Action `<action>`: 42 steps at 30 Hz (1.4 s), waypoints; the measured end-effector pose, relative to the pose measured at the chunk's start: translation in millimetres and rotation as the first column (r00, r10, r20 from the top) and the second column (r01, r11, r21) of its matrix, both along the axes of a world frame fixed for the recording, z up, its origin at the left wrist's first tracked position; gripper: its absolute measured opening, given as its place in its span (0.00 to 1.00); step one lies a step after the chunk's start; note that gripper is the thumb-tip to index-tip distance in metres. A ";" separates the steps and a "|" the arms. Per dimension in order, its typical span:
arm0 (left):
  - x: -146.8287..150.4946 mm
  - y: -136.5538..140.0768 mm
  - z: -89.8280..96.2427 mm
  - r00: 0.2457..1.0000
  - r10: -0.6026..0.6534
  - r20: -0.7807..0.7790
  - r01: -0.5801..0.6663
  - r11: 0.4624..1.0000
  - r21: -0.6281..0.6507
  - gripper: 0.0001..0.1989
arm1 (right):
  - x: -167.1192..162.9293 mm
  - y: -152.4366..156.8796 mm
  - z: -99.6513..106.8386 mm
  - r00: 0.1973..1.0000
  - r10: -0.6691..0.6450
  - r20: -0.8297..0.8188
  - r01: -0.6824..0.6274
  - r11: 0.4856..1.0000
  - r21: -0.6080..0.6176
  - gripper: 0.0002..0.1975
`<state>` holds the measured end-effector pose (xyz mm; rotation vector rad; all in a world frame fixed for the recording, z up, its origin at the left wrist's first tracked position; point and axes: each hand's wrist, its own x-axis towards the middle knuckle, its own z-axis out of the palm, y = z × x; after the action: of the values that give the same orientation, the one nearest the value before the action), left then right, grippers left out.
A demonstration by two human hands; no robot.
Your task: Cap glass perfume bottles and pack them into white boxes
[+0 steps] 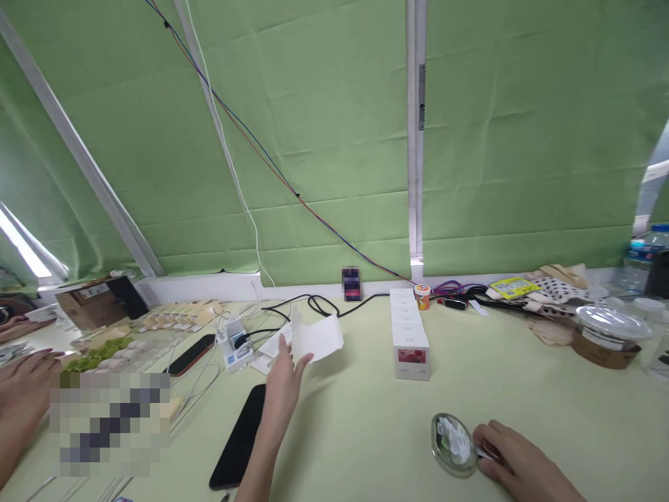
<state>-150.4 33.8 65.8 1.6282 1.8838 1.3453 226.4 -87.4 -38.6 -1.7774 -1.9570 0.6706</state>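
My left hand (pixel 285 373) reaches forward over the table with its thumb and fingers around the near left edge of a folded white card (pixel 321 339), which looks like an unfolded small box. The card is tilted up and casts a shadow. Under my left forearm lies a black phone (pixel 240 436). At the lower right, my right hand (pixel 515 457) pinches the edge of a clear, greenish oval dish-like object (pixel 454 445) with whitish pieces showing in it. Farther off, a row of white boxes (pixel 409 331) stands between my hands, the front one bearing a red picture.
A white power strip (pixel 235 345) with cables and another phone (pixel 192 354) sit to the left. Another person's hand (pixel 26 383) rests at the far left, near egg-carton-like trays (pixel 99 354). A round lidded container (pixel 609 335) and a yellow packet (pixel 515 287) stand on the right.
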 end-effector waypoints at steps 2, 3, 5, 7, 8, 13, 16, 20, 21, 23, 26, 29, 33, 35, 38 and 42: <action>19.0 -2.2 -6.5 0.998 -0.066 -0.002 0.066 0.994 -0.086 0.25 | -3.5 -1.1 1.5 1.000 -0.011 -0.021 0.011 1.000 -0.005 0.04; 31.2 -6.0 -11.2 0.994 -0.109 0.032 0.111 0.988 -0.111 0.23 | -5.5 -1.6 2.4 0.999 -0.015 -0.029 0.015 1.000 -0.007 0.03; 58.3 -18.5 -21.0 0.960 -0.245 0.137 0.259 0.961 -0.099 0.15 | -9.1 -2.5 3.9 0.999 -0.014 -0.033 0.014 1.000 -0.007 0.02; 86.7 -34.7 -28.6 0.867 -0.455 0.201 0.472 0.881 -0.039 0.12 | -11.8 -2.7 4.3 1.000 -0.004 -0.019 0.004 1.000 0.014 0.03; 100.9 -42.9 -31.3 0.783 -0.595 0.182 0.609 0.792 -0.032 0.12 | -12.7 -2.5 3.9 1.000 -0.001 -0.009 0.001 0.999 0.034 0.03; 161.5 -62.5 -42.4 0.305 -0.935 -0.179 0.935 0.330 -0.131 0.35 | -13.2 2.4 0.2 0.997 0.052 0.061 -0.060 0.989 0.136 0.03; 179.6 -55.7 -50.6 0.153 -0.898 -0.413 0.888 0.308 -0.341 0.28 | -10.1 4.0 1.5 0.993 0.103 0.064 -0.112 0.980 0.162 0.05; 182.5 -48.1 -58.0 0.092 -0.854 -0.512 0.862 0.326 -0.389 0.24 | -5.8 0.4 7.7 0.992 0.119 -0.029 -0.114 0.983 0.143 0.06; 181.4 -48.0 -58.7 0.104 -0.858 -0.502 0.869 0.325 -0.374 0.23 | -4.6 -0.9 9.7 0.992 0.119 -0.052 -0.111 0.985 0.132 0.06; 178.6 -49.1 -58.5 0.135 -0.875 -0.465 0.875 0.326 -0.358 0.21 | -0.4 -3.0 13.6 0.988 0.131 -0.086 -0.121 0.986 0.114 0.07; 173.2 -50.3 -54.5 0.191 -0.897 -0.400 0.852 0.353 -0.386 0.22 | 13.8 -3.6 15.2 0.987 0.107 -0.121 -0.087 0.984 0.155 0.08; 167.2 -48.4 -49.7 0.273 -0.912 -0.306 0.821 0.386 -0.420 0.28 | 33.0 -0.7 7.9 0.981 -0.031 -0.190 0.076 0.970 0.230 0.09; 163.8 -45.4 -51.4 0.389 -0.915 -0.105 0.835 0.399 -0.378 0.36 | 43.1 5.6 -6.3 0.938 -0.185 -0.292 0.242 0.954 0.175 0.13; 162.2 -45.4 -55.5 0.448 -0.894 -0.025 0.839 0.430 -0.334 0.38 | 41.3 8.0 -9.1 0.934 -0.192 -0.300 0.245 0.958 0.149 0.12; 153.5 -46.1 -61.3 0.534 -0.844 0.045 0.816 0.501 -0.286 0.36 | 42.6 10.8 -8.8 0.940 -0.190 -0.283 0.233 0.964 0.125 0.11; 136.7 -46.6 -63.2 0.643 -0.762 0.081 0.744 0.596 -0.302 0.33 | 58.8 16.2 -13.3 0.956 -0.225 -0.188 0.252 0.958 0.138 0.12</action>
<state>-13.7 -12.8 2.5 1.9517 1.0715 0.5940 285.2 -71.1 -51.9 -1.7580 -1.6029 0.5471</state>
